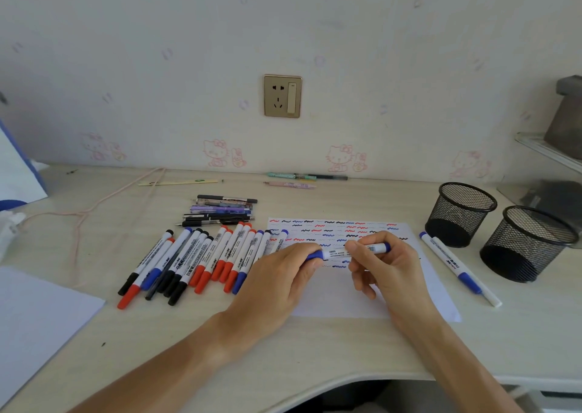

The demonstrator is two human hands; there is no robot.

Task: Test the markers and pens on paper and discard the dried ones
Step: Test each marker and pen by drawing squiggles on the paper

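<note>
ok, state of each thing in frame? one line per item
blue marker: held by both hands, cap on
left hand: gripping the cap end
right hand: gripping the barrel
test paper: top half scribbled
mesh cups: upright
marker pile: capped, lying flat

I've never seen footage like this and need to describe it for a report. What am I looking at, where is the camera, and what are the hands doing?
There is no machine here: a person wears a camera on the head, looking forward and down at a desk. The left hand grips the blue cap end of a blue marker, and the right hand holds its barrel, above a sheet of paper covered with red, blue and black test squiggles. To the left lies a row of markers with a pile of pens behind. On the right lie two more markers beside two black mesh cups.
</note>
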